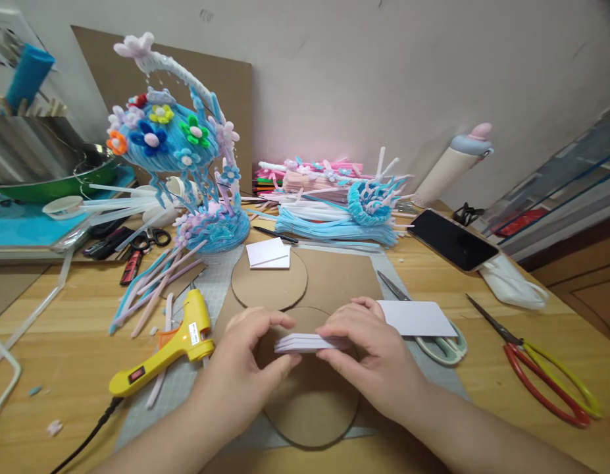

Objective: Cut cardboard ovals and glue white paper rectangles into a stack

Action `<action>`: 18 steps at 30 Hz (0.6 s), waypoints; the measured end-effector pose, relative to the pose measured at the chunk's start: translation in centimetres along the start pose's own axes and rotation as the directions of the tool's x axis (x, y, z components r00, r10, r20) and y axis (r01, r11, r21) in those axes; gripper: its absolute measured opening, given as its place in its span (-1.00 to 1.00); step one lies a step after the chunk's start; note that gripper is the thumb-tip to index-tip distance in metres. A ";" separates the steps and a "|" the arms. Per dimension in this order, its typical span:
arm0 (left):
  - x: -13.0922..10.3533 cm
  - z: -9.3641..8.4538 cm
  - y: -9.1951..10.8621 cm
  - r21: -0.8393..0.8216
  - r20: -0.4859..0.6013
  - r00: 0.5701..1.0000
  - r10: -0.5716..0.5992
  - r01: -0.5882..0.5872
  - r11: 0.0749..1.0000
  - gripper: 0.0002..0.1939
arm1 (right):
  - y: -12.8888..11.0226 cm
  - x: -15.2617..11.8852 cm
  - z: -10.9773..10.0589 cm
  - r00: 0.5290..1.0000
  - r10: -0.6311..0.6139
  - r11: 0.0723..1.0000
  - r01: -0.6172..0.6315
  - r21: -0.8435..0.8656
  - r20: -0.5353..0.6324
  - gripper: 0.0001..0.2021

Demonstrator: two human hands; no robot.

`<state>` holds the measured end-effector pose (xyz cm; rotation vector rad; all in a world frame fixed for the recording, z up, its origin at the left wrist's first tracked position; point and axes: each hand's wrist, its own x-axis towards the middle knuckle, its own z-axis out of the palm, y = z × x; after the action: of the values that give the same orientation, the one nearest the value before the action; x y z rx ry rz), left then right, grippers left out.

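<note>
A small stack of white card pieces (pixel 309 343) is held edge-on between my two hands, above a round cardboard disc (pixel 312 408). My right hand (pixel 366 339) pinches its right end between thumb and fingers. At the other end, my left hand (pixel 255 349) curls around it, the thumb against the lower edge and the index finger raised slightly above the top. Its remaining fingers are hidden. Behind lies a second cardboard disc (pixel 265 289) with white card pieces (pixel 268 254) on top. A white card (pixel 416 318) rests partly over grey-handled scissors (pixel 450 345) beside my right hand.
A yellow glue gun (pixel 191 332) with a cord lies at left. Red-and-yellow-handled scissors (pixel 546 375) and a phone (pixel 453 240) are at right. A flowered pipe-cleaner ornament (pixel 171 141) stands at back left, near bundled blue pipe cleaners (pixel 329 224). A cutting mat (pixel 156 421) lies underneath.
</note>
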<state>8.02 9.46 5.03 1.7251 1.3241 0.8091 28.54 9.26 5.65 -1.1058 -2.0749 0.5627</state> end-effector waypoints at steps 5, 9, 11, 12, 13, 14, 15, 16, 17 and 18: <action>0.0 0.2 -0.1 0.281 0.091 0.990 0.110 -0.132 0.951 -0.93 | -0.5 -0.3 0.1 0.995 -0.061 0.982 0.073 -0.177 0.076 -0.81; 0.0 0.3 -0.4 0.317 0.091 0.991 0.102 -0.126 0.940 -0.93 | -1.2 -1.0 0.4 0.993 -0.092 0.951 0.112 -0.287 0.079 -0.76; 0.1 0.3 -0.4 0.316 0.087 0.992 0.095 -0.118 0.942 -0.94 | -1.6 -1.4 0.6 0.991 -0.126 0.935 0.136 -0.327 0.051 -0.71; 0.1 0.3 -0.4 0.311 0.084 0.992 0.091 -0.113 0.944 -0.94 | -1.7 -1.5 0.6 0.989 -0.142 0.928 0.144 -0.344 0.031 -0.69; 0.1 0.3 -0.4 0.305 0.081 0.993 0.088 -0.109 0.946 -0.94 | -1.9 -1.7 0.7 0.988 -0.156 0.921 0.151 -0.360 0.014 -0.68; 0.2 0.3 -0.4 0.299 0.079 0.993 0.087 -0.106 0.948 -0.95 | -2.0 -1.8 0.8 0.986 -0.165 0.916 0.155 -0.371 0.005 -0.68; 0.2 0.3 -0.4 0.292 0.077 0.993 0.088 -0.107 0.950 -0.95 | -2.1 -1.8 0.8 0.986 -0.164 0.914 0.152 -0.376 -0.001 -0.70; 0.2 0.3 -0.4 0.285 0.078 0.993 0.091 -0.109 0.952 -0.95 | -2.2 -1.8 0.8 0.988 -0.157 0.916 0.146 -0.373 0.000 -0.72; 0.2 0.3 -0.4 0.278 0.077 0.992 0.095 -0.113 0.954 -0.95 | -2.3 -1.7 0.8 0.989 -0.146 0.922 0.139 -0.362 0.007 -0.74; 0.1 0.4 -0.4 0.273 0.077 0.992 0.100 -0.117 0.955 -0.94 | -2.4 -1.7 0.7 0.991 -0.134 0.928 0.132 -0.348 0.016 -0.75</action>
<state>8.17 9.58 4.51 2.0409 1.3599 0.6465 27.31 6.50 6.12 -1.1448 -2.2790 0.1230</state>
